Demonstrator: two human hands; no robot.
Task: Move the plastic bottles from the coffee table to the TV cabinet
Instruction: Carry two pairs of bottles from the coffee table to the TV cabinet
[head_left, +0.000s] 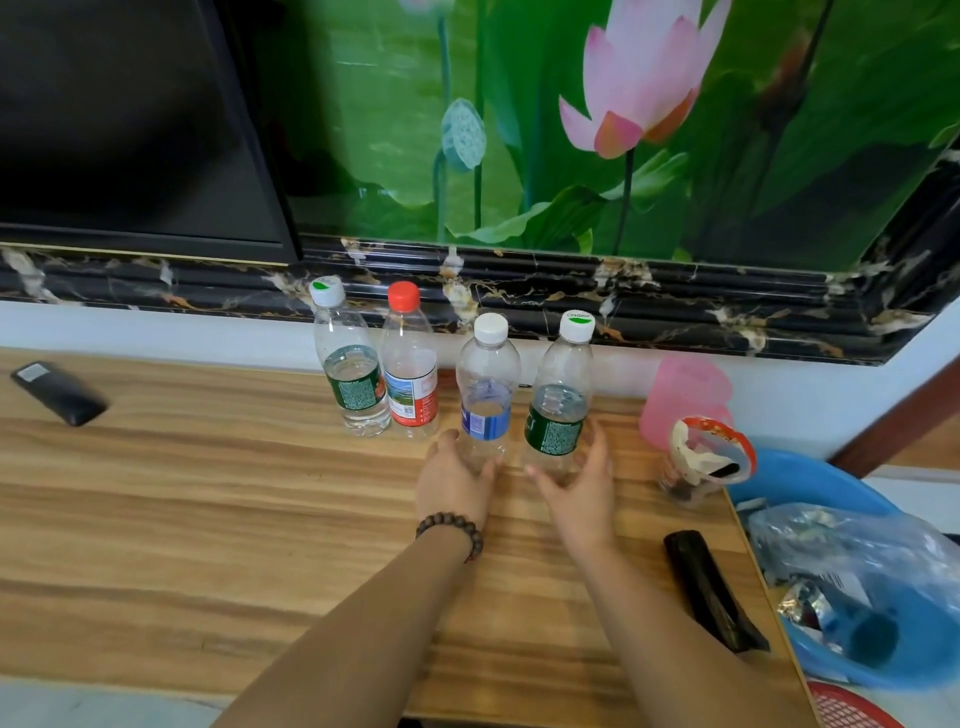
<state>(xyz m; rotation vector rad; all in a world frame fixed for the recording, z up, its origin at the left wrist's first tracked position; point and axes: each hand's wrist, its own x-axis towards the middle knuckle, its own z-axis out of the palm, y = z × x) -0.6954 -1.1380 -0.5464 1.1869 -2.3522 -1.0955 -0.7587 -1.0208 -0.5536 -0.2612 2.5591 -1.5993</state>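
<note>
- On the wooden cabinet top (208, 493), left hand (449, 478) wrapped round the blue-label bottle (485, 395), low down.
- Right hand (576, 483) cupped the green-label bottle (558, 395); whether it gripped, I couldn't tell.
- Behind-left, a red-capped bottle (410, 374) stood upright.

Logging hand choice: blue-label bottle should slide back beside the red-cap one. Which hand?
Left. The left hand cups the blue-label bottle at its base, nearest the red-cap bottle; the right hand is around the nearer green-label bottle.

wall: lotus mural (623, 130) | trim: black marble moulding (519, 296) | left: dark TV screen (130, 130)
</note>
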